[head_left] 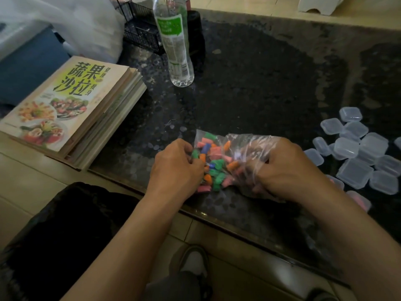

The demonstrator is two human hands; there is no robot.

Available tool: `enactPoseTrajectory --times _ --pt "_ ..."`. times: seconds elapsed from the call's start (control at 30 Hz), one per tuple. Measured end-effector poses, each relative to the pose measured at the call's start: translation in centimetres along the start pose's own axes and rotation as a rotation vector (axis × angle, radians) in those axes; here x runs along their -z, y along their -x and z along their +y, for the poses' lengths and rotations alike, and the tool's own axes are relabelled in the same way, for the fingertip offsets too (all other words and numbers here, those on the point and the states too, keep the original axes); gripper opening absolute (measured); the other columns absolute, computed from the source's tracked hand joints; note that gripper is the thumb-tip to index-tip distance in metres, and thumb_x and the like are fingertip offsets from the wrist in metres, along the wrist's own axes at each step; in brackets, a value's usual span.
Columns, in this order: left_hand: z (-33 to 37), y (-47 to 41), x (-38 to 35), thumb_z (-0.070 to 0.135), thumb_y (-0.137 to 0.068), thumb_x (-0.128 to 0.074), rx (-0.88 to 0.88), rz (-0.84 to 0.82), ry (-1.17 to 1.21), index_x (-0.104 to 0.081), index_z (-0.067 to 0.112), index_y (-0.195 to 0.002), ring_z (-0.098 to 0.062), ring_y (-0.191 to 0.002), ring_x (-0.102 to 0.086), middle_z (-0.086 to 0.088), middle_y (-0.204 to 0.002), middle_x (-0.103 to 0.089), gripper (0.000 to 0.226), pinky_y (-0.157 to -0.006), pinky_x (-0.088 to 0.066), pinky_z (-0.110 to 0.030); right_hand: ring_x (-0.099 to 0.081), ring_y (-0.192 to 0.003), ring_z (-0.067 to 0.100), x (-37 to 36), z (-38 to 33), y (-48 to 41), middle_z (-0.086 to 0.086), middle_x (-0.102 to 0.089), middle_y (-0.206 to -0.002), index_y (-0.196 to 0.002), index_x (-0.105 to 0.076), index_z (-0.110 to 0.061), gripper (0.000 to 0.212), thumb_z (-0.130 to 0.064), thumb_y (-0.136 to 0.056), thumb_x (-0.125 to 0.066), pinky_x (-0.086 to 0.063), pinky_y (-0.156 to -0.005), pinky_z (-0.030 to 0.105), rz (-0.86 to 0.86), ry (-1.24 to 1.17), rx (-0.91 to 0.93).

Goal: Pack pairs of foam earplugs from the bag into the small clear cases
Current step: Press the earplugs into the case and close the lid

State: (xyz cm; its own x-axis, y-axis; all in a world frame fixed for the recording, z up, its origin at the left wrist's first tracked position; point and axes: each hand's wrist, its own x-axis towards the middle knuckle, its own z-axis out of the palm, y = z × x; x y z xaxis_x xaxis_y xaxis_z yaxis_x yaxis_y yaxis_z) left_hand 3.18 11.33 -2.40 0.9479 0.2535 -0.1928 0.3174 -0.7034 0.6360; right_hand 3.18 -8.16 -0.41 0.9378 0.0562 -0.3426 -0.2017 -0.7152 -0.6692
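head cam: l hand (176, 167) + r hand (287, 169) both grip bag (235, 141); fingertips hidden, curled under.

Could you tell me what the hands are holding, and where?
Both hold the clear earplug bag: the left hand grips its left edge, the right hand its crumpled right side.

I work in dim light; the counter (260, 83) looks nearly black, its edges bend, and the far corners blur.

Left hand (175, 168): I see it gripping the clear bag (245, 144) at its left edge.
Right hand (282, 168): clutching the bag's right side.
Earplugs (214, 166): pink, green, orange, blue, between both hands.
Clear cases (358, 153): heaped just right of the right hand.
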Motion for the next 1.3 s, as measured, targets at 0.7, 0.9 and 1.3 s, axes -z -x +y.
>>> enactPoseTrajectory --times 0.7,0.9,1.3 --pt "11.7 9.8 -6.4 0.015 -0.096 -0.064 -0.676 -0.015 0.167 -0.072 0.018 -0.112 -0.001 -0.079 -0.067 0.016 -0.09 -0.069 0.018 -0.071 -0.05 -0.01 -0.073 -0.058 0.019 8.1 7.9 9.2 0.008 -0.076 -0.076 -0.094 -0.069 -0.019 0.008 -0.02 -0.099 -0.064 -0.052 -0.047 0.025 0.191 -0.688 -0.11" --pt "16.2 12.9 -10.2 0.018 -0.099 -0.063 -0.419 -0.388 0.502 -0.077 0.026 -0.091 -0.015 -0.073 -0.075 0.0 -0.081 -0.078 0.019 -0.062 -0.061 -0.029 -0.073 -0.059 0.022 10.0 11.2 11.3 0.005 -0.075 -0.072 -0.094 -0.068 -0.019 0.006 -0.016 -0.097 -0.064 -0.059 -0.051 0.034 0.217 -0.661 -0.035" --pt "18.3 13.5 -11.8 0.012 -0.095 -0.069 -0.183 -0.349 0.666 -0.076 0.015 -0.096 -0.014 -0.076 -0.076 -0.004 -0.083 -0.08 0.007 -0.067 -0.058 -0.027 -0.074 -0.079 0.01 11.3 13.7 12.4 -0.006 -0.076 -0.086 -0.091 -0.069 -0.031 0.018 -0.014 -0.094 -0.068 -0.064 -0.075 0.042 0.363 -0.664 0.023"
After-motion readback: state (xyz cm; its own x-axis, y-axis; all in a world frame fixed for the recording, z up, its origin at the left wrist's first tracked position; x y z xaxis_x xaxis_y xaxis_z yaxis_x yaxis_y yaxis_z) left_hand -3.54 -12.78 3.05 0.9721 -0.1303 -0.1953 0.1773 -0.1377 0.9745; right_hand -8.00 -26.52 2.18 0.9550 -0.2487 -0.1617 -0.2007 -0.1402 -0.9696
